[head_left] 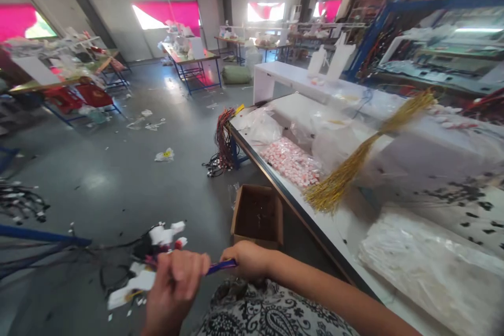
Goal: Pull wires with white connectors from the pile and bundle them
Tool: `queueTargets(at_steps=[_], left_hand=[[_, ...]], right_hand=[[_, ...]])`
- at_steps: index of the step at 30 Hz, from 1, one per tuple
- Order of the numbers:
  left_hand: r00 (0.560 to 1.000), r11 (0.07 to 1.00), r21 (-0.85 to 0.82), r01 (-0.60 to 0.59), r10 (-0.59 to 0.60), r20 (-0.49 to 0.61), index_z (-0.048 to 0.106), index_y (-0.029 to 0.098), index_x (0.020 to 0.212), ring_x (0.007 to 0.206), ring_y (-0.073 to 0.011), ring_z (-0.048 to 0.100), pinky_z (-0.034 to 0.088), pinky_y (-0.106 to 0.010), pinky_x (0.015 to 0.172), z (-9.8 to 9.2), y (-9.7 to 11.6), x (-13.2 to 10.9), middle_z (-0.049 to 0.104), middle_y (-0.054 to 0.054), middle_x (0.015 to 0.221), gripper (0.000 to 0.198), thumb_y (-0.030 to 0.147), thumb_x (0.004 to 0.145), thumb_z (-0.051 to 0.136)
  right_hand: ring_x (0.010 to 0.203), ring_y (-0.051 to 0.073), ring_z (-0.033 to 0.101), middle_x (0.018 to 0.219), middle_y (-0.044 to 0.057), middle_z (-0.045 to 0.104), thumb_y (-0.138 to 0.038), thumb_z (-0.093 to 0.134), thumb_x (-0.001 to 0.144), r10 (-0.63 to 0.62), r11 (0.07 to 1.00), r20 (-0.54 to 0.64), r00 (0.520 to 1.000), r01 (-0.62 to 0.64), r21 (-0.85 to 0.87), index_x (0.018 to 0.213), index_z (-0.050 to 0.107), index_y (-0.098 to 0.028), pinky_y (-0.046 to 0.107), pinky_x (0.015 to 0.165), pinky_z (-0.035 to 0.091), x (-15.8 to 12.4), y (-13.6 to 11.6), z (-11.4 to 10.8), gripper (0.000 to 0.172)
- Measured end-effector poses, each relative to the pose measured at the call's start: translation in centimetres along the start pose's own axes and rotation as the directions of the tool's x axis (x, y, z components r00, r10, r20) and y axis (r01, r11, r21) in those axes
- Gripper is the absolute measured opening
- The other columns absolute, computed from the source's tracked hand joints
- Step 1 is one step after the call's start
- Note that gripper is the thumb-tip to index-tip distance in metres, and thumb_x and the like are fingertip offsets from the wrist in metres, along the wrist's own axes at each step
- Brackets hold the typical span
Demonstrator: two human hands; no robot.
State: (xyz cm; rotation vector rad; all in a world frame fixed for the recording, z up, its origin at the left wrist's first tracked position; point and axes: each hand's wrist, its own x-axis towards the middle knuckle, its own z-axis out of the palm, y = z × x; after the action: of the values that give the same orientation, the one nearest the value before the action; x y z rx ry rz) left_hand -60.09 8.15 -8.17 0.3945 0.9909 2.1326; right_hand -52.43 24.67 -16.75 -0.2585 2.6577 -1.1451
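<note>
Wires: a thin purple bundle (220,266) runs taut between both hands, low over the lap, short of the table (354,231) edge.
Left grip: left hand (175,283) is curled shut, fingers pinching the bundle where white connectors (165,235) stick out just beyond it.
Right grip: right hand (248,260) is closed around the other end, fist pressed tight.
Risk: pull looks firm; I judge a wire could slip from a connector, or the bundle could snap out of one grip.
Risk two: anything dropped would land on the floor (118,168) below the grips, among white scraps, easy to lose.
Beside the grip: open cardboard box (258,215) just ahead of the right hand.
Table: beyond the right grip, yellow wire bundle (354,168), bag of pink-white pieces (291,163), plastic sheets.
Room: big workshop, cluttered benches far off, pink-curtained windows.
</note>
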Motion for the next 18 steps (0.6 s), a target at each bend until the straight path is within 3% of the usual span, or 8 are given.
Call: queueTargets(at_steps=[2, 4, 8, 12, 18], left_hand=[[0.989, 0.986, -0.149, -0.075, 0.054, -0.14, 0.045, 0.019, 0.051, 0.039, -0.0113, 0.023, 0.04, -0.026, 0.043, -0.3, 2.7, -1.1, 0.018, 0.005, 0.042, 0.04, 0.04, 0.083, 0.055], [0.948, 0.975, -0.189, -0.117, 0.052, -0.314, 0.038, 0.019, 0.049, 0.04, -0.011, 0.01, 0.032, -0.026, 0.037, -0.8, 5.0, -2.4, 0.01, 0.005, 0.045, 0.041, 0.037, 0.081, 0.057], [0.795, 0.955, -0.2, -0.221, 0.057, -0.603, 0.032, 0.02, 0.05, 0.043, -0.0119, 0.005, 0.02, -0.027, 0.034, -2.0, 7.6, -5.5, 0.008, 0.005, 0.046, 0.042, 0.036, 0.081, 0.056], [0.729, 0.946, -0.155, -0.284, 0.108, -0.676, 0.029, 0.018, 0.052, 0.042, -0.011, 0.009, 0.022, -0.025, 0.036, -3.2, 8.4, -8.2, 0.013, 0.006, 0.042, 0.045, 0.037, 0.079, 0.06], [0.71, 0.954, -0.048, -0.295, 0.186, -0.679, 0.027, 0.016, 0.052, 0.039, -0.0085, 0.014, 0.026, -0.021, 0.037, -6.5, 9.7, -11.6, 0.018, 0.006, 0.039, 0.051, 0.043, 0.076, 0.062]], right_hand=[[0.071, 0.01, 0.058, 0.083, -0.001, 0.068, -0.035, 0.047, 0.087, 0.022, 1.0, -0.007, 1.0, -0.022, -0.003, 0.096, 0.064, -0.02, 0.018, 0.06, 0.037, 0.5, -0.1, 0.6, 0.024], [0.076, 0.012, 0.06, 0.087, 0.0, 0.069, -0.038, 0.047, 0.086, 0.005, 1.0, -0.01, 1.0, -0.005, -0.024, 0.099, 0.064, -0.022, 0.019, 0.061, 0.036, 1.1, -0.8, 1.2, 0.027], [0.079, 0.014, 0.062, 0.089, 0.001, 0.07, -0.04, 0.046, 0.085, 0.006, 0.995, -0.024, 1.0, -0.008, -0.104, 0.097, 0.065, -0.023, 0.022, 0.063, 0.035, 2.6, -2.6, 2.4, 0.029], [0.077, 0.015, 0.062, 0.088, 0.002, 0.071, -0.044, 0.048, 0.083, 0.014, 0.99, 0.016, 1.0, -0.011, -0.143, 0.097, 0.066, -0.023, 0.022, 0.061, 0.034, 3.9, -3.4, 4.0, 0.03], [0.072, 0.015, 0.062, 0.08, 0.0, 0.071, -0.039, 0.058, 0.074, 0.055, 0.984, 0.117, 0.992, -0.034, -0.177, 0.088, 0.069, -0.025, 0.022, 0.058, 0.035, 3.8, -2.4, 5.8, 0.023]])
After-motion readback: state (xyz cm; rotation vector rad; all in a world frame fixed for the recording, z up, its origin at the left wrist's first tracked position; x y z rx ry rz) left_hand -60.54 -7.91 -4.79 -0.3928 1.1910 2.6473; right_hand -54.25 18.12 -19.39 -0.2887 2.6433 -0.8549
